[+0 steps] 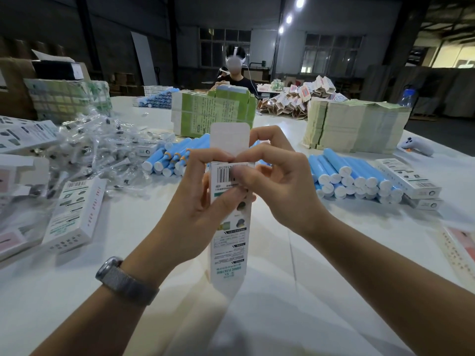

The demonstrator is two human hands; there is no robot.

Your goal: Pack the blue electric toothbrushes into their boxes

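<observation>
Toothbrushes [354, 176], blue and smooth-sided, lie stacked on the white table [257, 317] just right of the right hand [277, 181], with a second pile [169, 160] behind the left hand [195, 199]. Both hands grip an upright white box [229, 227] between them, fingers curled round its upper end, pinching the side flaps beneath the raised top flap [229, 138]. The thin card looks light and easily crushed, best held along its edges; the brush handles would likely roll, so grasp them mid-barrel.
</observation>
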